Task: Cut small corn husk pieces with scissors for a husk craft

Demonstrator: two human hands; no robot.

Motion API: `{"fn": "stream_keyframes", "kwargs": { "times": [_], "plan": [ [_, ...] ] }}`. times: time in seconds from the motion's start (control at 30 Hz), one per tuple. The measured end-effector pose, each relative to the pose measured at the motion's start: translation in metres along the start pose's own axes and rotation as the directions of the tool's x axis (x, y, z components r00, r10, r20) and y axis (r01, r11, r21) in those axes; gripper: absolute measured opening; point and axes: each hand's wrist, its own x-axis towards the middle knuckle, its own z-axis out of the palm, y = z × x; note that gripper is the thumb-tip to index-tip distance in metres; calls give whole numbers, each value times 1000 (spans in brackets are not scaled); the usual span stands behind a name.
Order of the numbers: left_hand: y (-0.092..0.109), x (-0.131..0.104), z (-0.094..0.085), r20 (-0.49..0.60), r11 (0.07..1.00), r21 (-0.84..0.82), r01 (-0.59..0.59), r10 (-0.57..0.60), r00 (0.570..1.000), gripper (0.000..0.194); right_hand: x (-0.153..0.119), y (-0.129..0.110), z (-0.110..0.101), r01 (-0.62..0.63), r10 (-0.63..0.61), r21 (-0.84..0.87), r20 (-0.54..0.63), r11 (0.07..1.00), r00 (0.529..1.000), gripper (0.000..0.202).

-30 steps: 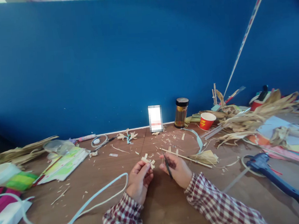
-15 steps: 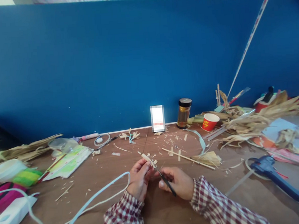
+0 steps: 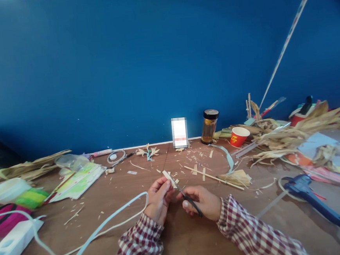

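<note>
Between the thumb and fingers of my left hand (image 3: 158,198) is a pale strip of dried corn husk (image 3: 167,175), its end pointing up and away from me. My right hand (image 3: 205,203) grips black-handled scissors (image 3: 198,209). Their thin blades reach up and left to the strip, lying along its right side; whether they are parted is too small to tell. Both hands are close together just above the brown table. Small husk scraps lie just beyond the fingertips, and a thin stick (image 3: 213,178) rests on the table farther right.
A small husk flower (image 3: 148,152) stands near the blue partition (image 3: 153,66). Right of it are a lidded jar (image 3: 210,127), a red paper cup (image 3: 240,137) and heaped husks (image 3: 289,141). A blue glue gun (image 3: 317,198) lies right; a white cable (image 3: 107,223) loops left.
The scissors have turned slightly in my right hand, their handle swinging a little up and right. The strip's end looks blunter. My left hand keeps its hold, and the view has shifted slightly.
</note>
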Motion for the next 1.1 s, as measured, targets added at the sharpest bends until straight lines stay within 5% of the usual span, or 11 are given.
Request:
{"fn": "stream_keyframes", "kwargs": {
  "times": [1.1],
  "plan": [
    [3,-2,3,-22,1000,14,28,-27,999,16,-1,-5,0,-67,68,12,-20,998,998,44]
  ]
}}
